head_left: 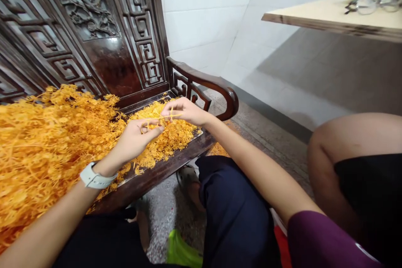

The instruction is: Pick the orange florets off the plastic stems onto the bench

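Purple sleeve sits closest, on the right arm; past it, both hands work close together. Left hand (pale watchband at its wrist) and right hand pinch a thin, pronged orange plastic piece between fingertips — just above loose heaps of similar pieces on the carved dark-wood bench.

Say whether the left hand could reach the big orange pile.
Likely yes: the big orange pile lies beside the left hand, nothing visible between, though that hand holds an orange piece.
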{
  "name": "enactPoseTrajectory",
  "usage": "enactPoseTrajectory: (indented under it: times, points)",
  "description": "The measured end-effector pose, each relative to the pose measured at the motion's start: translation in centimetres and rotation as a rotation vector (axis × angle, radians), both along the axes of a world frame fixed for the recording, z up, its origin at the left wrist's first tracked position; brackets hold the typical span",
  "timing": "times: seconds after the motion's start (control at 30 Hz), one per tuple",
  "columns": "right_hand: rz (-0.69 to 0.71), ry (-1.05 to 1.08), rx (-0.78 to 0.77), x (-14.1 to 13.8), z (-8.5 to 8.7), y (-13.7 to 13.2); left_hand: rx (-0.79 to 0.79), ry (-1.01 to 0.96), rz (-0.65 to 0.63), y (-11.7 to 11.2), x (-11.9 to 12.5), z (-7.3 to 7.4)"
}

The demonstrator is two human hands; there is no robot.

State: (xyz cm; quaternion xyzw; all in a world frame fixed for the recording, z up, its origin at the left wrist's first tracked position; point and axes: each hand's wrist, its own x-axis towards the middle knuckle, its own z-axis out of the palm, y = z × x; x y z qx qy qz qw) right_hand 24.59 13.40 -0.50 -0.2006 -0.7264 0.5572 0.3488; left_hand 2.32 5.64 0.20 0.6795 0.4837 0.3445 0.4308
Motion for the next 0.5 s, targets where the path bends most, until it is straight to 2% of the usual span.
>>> enactPoseTrajectory:
  times: [0.07,0.17,0.3,0.5]
  points:
    - [-0.024,0.044,0.021,-0.2,-0.1,-0.5,0.033,-0.023,0.033,0.1,0.3,0.1]
    - [-0.155,0.11,-0.014,-0.7,-0.3,-0.9,0.097,-0.007,0.104,0.1,0.9,0.2]
    - [-0.252,0.227,-0.147,-1.8,0.1,-1.6,0.171,0.044,0.165,0.0,2.0,0.1]
    - [-0.31,0.37,-0.303,-3.2,0.2,-2.5,0.263,-0.037,0.169,0.7,2.0,-0.5]
